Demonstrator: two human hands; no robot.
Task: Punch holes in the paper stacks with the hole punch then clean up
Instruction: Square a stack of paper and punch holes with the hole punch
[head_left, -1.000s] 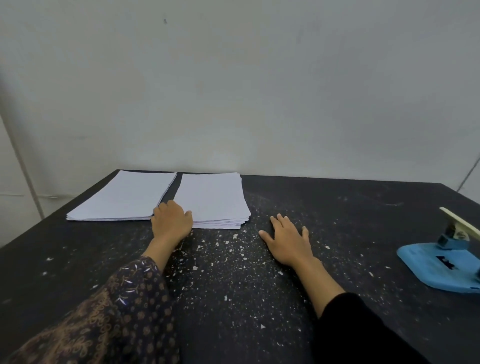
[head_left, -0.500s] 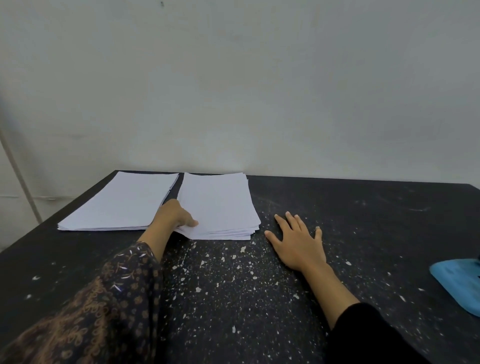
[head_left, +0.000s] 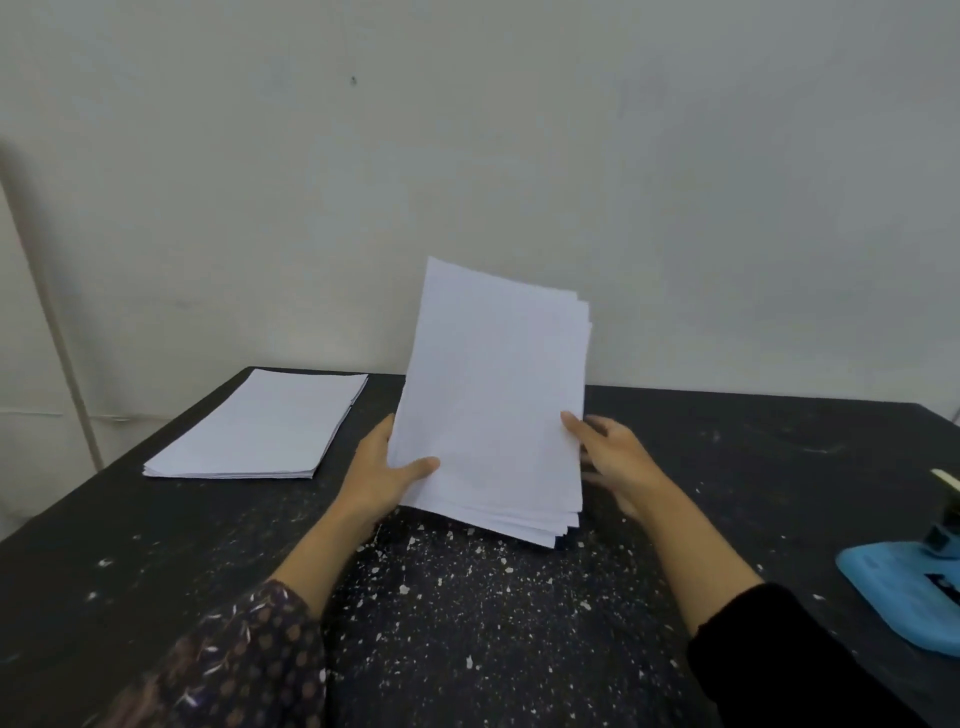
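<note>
Left hand: I see it (head_left: 382, 480) gripping the left edge of the held stack (head_left: 493, 405), thumb laid across the front sheet; its fingers are hidden behind the paper.
Right hand: it (head_left: 621, 462) pinches the right edge with the thumb in front. It is motion-blurred, so the fingers probably curl behind.
Held stack: tipped up steeply, sheets stepped unevenly at the lower right corner. I cannot tell whether its bottom edge touches the desk (head_left: 156, 571).
Second stack: it (head_left: 260, 428) lies flat at the far left, well apart from both hands.
Hole punch: blue (head_left: 904, 597), at the right, cut off by the frame edge.
Desk: black, strewn with white flecks (head_left: 467, 587), thickest just before the held stack.
</note>
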